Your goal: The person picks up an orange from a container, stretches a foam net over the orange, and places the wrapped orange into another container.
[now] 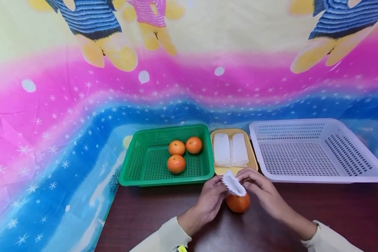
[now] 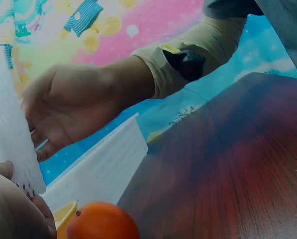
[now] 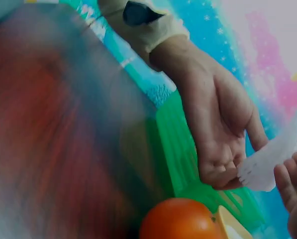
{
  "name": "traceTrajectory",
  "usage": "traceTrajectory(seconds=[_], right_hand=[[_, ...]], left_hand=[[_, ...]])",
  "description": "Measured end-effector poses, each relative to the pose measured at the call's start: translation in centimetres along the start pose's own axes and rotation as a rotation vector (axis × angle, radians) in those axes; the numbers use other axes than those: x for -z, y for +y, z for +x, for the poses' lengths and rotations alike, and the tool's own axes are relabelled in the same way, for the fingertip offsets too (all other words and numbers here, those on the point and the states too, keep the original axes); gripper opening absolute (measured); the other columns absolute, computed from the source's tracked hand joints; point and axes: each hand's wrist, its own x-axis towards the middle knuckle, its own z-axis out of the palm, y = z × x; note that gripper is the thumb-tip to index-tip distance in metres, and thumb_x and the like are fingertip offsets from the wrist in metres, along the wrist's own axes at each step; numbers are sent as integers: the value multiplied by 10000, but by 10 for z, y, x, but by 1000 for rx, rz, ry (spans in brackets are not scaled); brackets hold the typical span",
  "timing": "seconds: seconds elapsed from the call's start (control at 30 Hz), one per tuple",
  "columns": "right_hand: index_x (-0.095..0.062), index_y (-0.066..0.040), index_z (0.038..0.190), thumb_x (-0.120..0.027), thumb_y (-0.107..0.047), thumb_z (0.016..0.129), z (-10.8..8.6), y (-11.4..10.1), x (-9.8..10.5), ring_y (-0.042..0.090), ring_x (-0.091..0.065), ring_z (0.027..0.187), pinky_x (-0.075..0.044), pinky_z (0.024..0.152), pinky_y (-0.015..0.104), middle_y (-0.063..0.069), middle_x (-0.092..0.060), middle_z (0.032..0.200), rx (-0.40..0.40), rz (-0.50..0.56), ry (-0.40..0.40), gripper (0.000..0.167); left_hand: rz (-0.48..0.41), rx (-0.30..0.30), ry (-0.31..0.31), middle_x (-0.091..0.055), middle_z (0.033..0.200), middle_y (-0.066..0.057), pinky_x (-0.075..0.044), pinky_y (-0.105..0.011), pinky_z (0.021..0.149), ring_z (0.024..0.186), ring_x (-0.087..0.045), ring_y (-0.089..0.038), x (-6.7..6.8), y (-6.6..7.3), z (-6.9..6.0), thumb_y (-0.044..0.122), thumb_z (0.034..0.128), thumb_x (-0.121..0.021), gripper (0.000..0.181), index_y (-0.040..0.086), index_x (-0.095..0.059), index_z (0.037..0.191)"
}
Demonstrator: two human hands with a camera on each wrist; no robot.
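Both hands hold a white foam net sleeve [image 1: 234,184] by its edges, its ruffled mouth spread apart. My left hand [image 1: 209,201] pinches its left side, and my right hand [image 1: 264,192] grips the right side with fingers and thumb. Just below the sleeve, an orange [image 1: 238,203] sits on the dark wooden table, apart from both hands. The sleeve [image 2: 6,124] hangs between the hands in the left wrist view, with the orange [image 2: 103,221] underneath. In the right wrist view my left hand's fingertips touch the sleeve's edge [image 3: 267,167].
Behind the left hand stands a green basket [image 1: 135,182] with several oranges [image 1: 176,163]. A yellow tray [image 1: 220,171] with two stacks of foam net sleeves [image 1: 222,150] lies in the middle. To the right is a white basket [image 1: 321,178]. A patterned cloth [image 1: 189,77] hangs behind.
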Motion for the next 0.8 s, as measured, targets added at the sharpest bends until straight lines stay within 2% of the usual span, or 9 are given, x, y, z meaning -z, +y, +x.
traceTrajectory(seconds=[0.07, 0.17, 0.23, 0.3, 0.43, 0.5, 0.63, 0.73, 0.8], right_hand=[[-641, -34, 1134, -504, 86, 993, -1, 1, -2, 41, -618, 1026, -528, 815, 192, -27, -642, 1141, -102, -3, 47, 231], [-593, 60, 1135, -570, 33, 991, -2, 1, -6, 35, -632, 934, -547, 736, 208, -48, -653, 1056, -250, 20, 86, 148], [-564, 107, 1178, -606, -9, 988, -1, 2, -7, 25, -632, 928, -544, 753, 204, -16, -653, 1058, -348, 20, 112, 226], [-538, 115, 1270, -624, -73, 1002, -1, 2, -7, 18, -629, 974, -545, 808, 198, 52, -652, 1129, -460, 54, 124, 339], [-445, 91, 1441, -640, -171, 1010, -1, 4, -5, 33, -628, 1099, -533, 931, 202, 183, -602, 1325, -617, 149, 86, 540], [-393, 104, 1474, -631, -180, 1017, -2, 5, -3, 62, -631, 1121, -538, 953, 223, 186, -595, 1338, -653, 221, 59, 588], [-338, 155, 1463, -628, -166, 1018, -4, 9, 1, 96, -643, 1070, -561, 932, 257, 81, -629, 1209, -680, 326, 23, 621], [-391, 162, 1411, -611, -139, 1019, -8, 14, 5, 95, -660, 1034, -564, 924, 260, 11, -661, 1139, -687, 374, -19, 541], [-452, 125, 1376, -575, -106, 1029, -10, 18, 8, 96, -674, 1039, -562, 933, 264, -11, -685, 1138, -681, 434, -58, 434]], left_hand=[[19, 0, 11, -655, 953, 1, -502, -220, 788, 862, -621, -108, 0, -1, -1, -15, 946, -634, 186, -29, -615, 1130], [57, -14, 18, -619, 944, 1, -485, -211, 782, 867, -591, -113, -1, -2, -2, -1, 950, -647, 119, 11, -602, 1060], [85, -29, 19, -617, 974, -10, -484, -207, 789, 896, -584, -116, -1, -3, -2, -4, 949, -635, 112, 15, -594, 1051], [130, -56, 17, -621, 1018, -24, -487, -199, 812, 936, -581, -114, -1, -4, -2, -24, 936, -608, 139, 0, -587, 1071], [220, -82, 25, -628, 1046, -42, -493, -183, 824, 962, -583, -117, 0, -5, -3, -59, 897, -588, 213, -34, -592, 1108], [247, -91, 25, -634, 1018, -39, -497, -175, 800, 931, -590, -107, 1, -5, -3, -83, 874, -585, 246, -59, -596, 1119], [312, -116, 18, -647, 955, 3, -489, -157, 754, 864, -588, -58, 3, -4, -5, -79, 887, -585, 247, -115, -620, 1128], [312, -122, 6, -643, 918, 23, -481, -165, 736, 838, -579, -53, 4, -4, -6, -60, 897, -581, 239, -131, -633, 1119], [274, -105, -2, -631, 909, 28, -482, -182, 745, 832, -579, -64, 5, -2, -6, -24, 914, -577, 191, -102, -633, 1078]])
